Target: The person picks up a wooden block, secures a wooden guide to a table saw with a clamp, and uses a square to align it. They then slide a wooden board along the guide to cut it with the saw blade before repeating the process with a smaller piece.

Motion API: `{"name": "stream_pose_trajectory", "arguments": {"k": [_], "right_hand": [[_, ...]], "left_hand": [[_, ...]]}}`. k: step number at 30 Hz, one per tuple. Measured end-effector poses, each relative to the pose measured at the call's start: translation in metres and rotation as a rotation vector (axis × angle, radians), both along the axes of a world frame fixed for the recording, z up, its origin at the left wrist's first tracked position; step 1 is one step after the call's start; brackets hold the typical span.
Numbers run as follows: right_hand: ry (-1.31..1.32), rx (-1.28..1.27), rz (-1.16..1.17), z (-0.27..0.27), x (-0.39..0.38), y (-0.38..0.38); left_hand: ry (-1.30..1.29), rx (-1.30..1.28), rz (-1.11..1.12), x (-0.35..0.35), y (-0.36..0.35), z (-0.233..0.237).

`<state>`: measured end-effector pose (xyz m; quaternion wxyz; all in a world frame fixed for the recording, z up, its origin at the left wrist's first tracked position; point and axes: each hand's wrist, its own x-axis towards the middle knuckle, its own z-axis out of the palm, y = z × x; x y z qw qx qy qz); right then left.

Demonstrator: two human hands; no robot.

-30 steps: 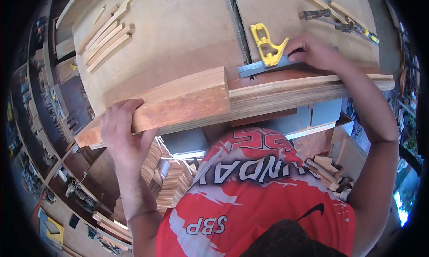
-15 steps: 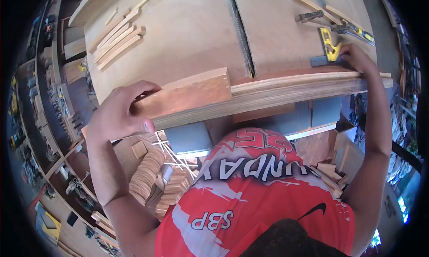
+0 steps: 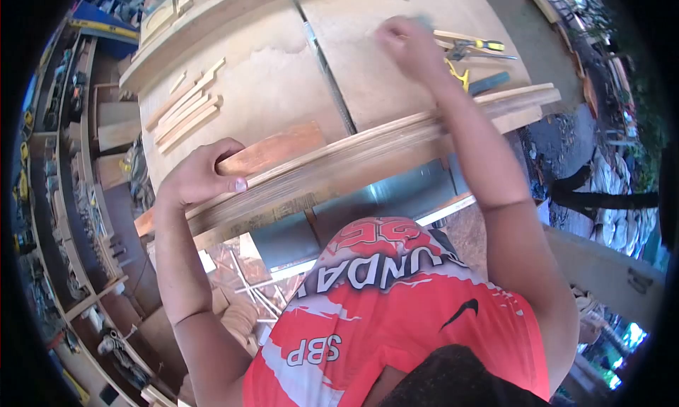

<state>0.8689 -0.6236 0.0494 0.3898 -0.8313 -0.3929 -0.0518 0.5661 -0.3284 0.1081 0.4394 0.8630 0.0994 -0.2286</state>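
My left hand (image 3: 201,173) grips the near end of a reddish wood board (image 3: 276,149) lying along the front edge of the saw table (image 3: 283,74). A long pale plank (image 3: 396,142) lies on edge against the board along the same table edge. My right hand (image 3: 407,43) is raised over the table's right half, blurred, with its fingers curled; I cannot tell if it holds anything. A yellow combination square (image 3: 470,78) lies on the table just right of that hand, free of it.
The saw blade slot (image 3: 327,67) runs across the table's middle. Several thin wood strips (image 3: 187,106) lie at the left. A yellow-handled tool (image 3: 477,44) and pliers lie at the far right. Tool shelves (image 3: 64,195) stand left; offcuts (image 3: 237,318) lie below.
My right hand has let go of the combination square at the right end of the table and moved up and left over it. The view has tilted; my left hand stays on the board.
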Motion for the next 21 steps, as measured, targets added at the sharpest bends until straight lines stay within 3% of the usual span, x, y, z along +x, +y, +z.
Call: {"name": "stream_pose_trajectory", "arguments": {"k": [2, 5, 7, 8, 11, 13, 15, 19, 21], "right_hand": [[0.064, -0.152, -0.357, 0.006, 0.053, -0.042], [-0.026, -0.265, -0.451, 0.010, 0.083, -0.102], [-0.130, -0.533, -0.335, 0.012, 0.084, -0.116], [-0.418, -0.640, -0.227, -0.001, 0.096, -0.125], [-0.628, -0.586, -0.231, -0.034, 0.126, -0.141], [-0.266, -0.856, -0.215, -0.032, 0.135, -0.141], [-0.118, -0.882, -0.139, -0.032, 0.155, -0.143], [-0.283, -0.765, 0.098, -0.021, 0.168, -0.155], [-0.389, -0.703, 0.141, 0.015, 0.154, -0.154]], "left_hand": [[-0.023, 0.005, -0.015, -0.002, 0.002, -0.003], [-0.079, 0.063, -0.080, 0.000, 0.006, -0.005], [0.026, 0.142, -0.090, 0.002, 0.009, -0.004], [-0.015, 0.169, -0.169, 0.003, 0.015, -0.010], [-0.037, 0.138, -0.061, 0.004, 0.023, -0.023], [0.039, 0.224, -0.029, 0.011, 0.017, -0.016], [0.181, 0.280, 0.113, 0.017, -0.002, 0.000], [0.150, 0.324, 0.229, 0.025, -0.014, 0.002], [0.233, 0.415, 0.094, 0.030, -0.010, 0.002]]}}
